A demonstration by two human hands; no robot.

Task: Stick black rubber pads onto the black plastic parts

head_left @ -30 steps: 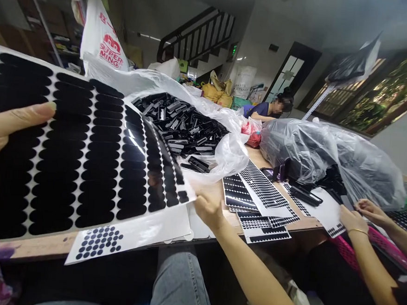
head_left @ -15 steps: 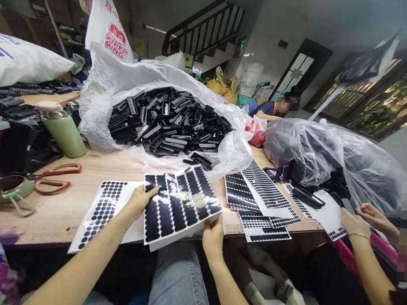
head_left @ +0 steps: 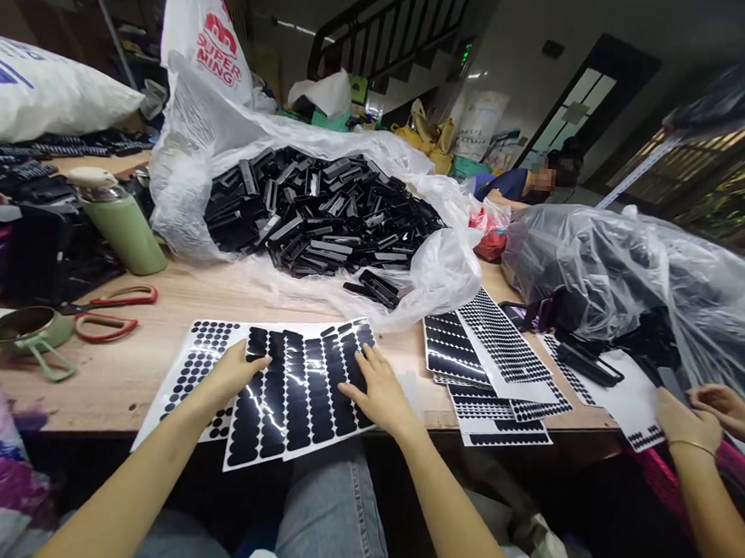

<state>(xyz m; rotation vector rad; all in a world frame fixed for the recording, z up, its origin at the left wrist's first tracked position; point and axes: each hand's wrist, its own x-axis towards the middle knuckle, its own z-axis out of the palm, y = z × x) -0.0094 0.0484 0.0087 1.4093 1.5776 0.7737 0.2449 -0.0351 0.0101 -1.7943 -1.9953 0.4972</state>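
a pad sheet (head_left: 304, 393) is pressed flat on the table (head_left: 116, 380) edge at 6 o'clock by the left hand (head_left: 235, 370) and right hand (head_left: 381, 392), fingers spread; scissors (head_left: 106, 311) lie at 9 o'clock.

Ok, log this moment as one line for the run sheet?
left hand: flat on oval-pad sheet | right hand: flat on same sheet | sheet: lying on table edge, overlapping round-dot sheet | scissors: left, untouched

A home turned small workshop: a wooden tabletop (head_left: 154, 298) carries a bag of black plastic parts (head_left: 319, 216) and sticker sheets (head_left: 482, 355), with a staircase (head_left: 396, 26) behind the bag.
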